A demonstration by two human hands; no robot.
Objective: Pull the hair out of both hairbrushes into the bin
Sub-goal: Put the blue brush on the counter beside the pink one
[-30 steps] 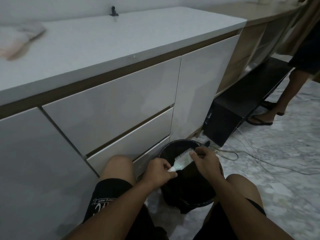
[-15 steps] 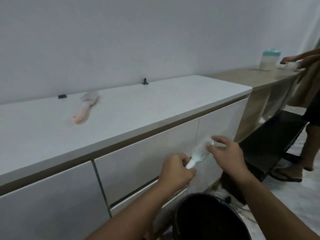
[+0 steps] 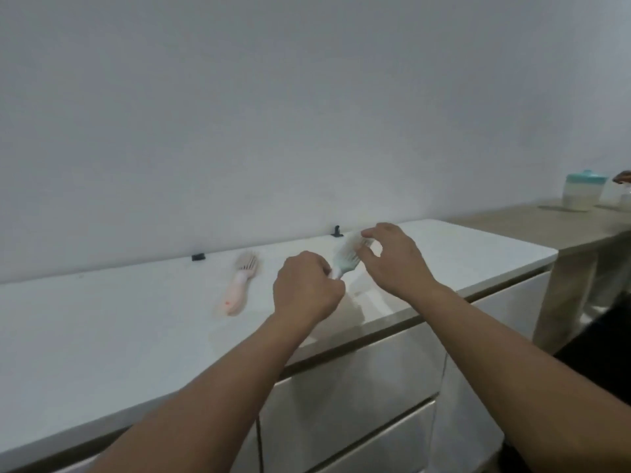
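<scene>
My left hand [image 3: 305, 288] is closed around the handle of a pale green hairbrush [image 3: 346, 256], held above the white countertop [image 3: 136, 322]. My right hand [image 3: 392, 259] touches the brush head, fingertips at its top edge. A pink hairbrush [image 3: 239, 285] lies flat on the countertop to the left of my hands, bristles toward the wall. The bin is out of view.
White drawer fronts [image 3: 358, 404] run below the counter. A wooden side table [image 3: 563, 227] at the right carries a jar with a teal lid [image 3: 582, 191]; another person's hand [image 3: 623, 177] shows at the frame edge. Two small black clips [image 3: 198, 257] sit near the wall.
My view has swung up from the black bin on the floor to the countertop. Both hands lifted the green brush from over the bin to counter height.
</scene>
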